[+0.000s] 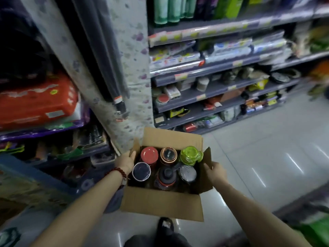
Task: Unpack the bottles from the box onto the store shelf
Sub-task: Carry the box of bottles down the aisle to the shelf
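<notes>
shelves (204, 98) of goods ahead, floor (267, 157) below | box (160, 205) of six bottles (149, 154) | left hand (124, 162) grips left flap | right hand (216, 172) grips right flap

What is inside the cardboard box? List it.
The cardboard box holds six upright bottles, among them a red-lidded one and a green one. Only their tops show; their bodies are hidden.

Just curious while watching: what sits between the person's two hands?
In the head view, the open brown cardboard box sits between the left hand and right hand, holding six upright bottles.
</notes>
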### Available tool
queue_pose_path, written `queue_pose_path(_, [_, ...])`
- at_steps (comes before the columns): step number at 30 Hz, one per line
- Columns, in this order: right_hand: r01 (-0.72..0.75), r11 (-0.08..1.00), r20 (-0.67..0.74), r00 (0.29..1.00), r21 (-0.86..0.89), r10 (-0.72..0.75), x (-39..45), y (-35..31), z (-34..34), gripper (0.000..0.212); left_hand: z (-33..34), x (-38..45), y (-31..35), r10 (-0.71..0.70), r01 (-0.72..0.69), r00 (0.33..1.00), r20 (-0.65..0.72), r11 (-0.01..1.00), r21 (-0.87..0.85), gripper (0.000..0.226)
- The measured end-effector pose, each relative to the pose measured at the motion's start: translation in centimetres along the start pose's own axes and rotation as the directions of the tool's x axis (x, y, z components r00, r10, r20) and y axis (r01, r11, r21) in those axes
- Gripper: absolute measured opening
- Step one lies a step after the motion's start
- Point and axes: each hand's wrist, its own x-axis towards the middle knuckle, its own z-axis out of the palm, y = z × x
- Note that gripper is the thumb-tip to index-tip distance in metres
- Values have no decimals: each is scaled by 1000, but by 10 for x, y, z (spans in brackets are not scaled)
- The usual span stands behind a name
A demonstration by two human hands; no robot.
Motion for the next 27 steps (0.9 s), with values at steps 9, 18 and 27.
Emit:
queue_pose_path(9, [-143, 981, -232, 958, 131, 171, 46, 55, -109, 29, 76, 26, 171, 269, -285, 951, 150, 954, 94, 39])
queue_pose_path(18, [-289, 905, -330, 860, 313, 389, 122, 102, -197, 29, 176, 76, 331, 469, -545, 817, 335, 818, 184, 35])
queue_pose_path(27, [-346, 850, -423, 753, 397, 504, 187, 145, -294, 29, 271, 86, 484, 509, -649, 723, 468, 731, 208, 42])
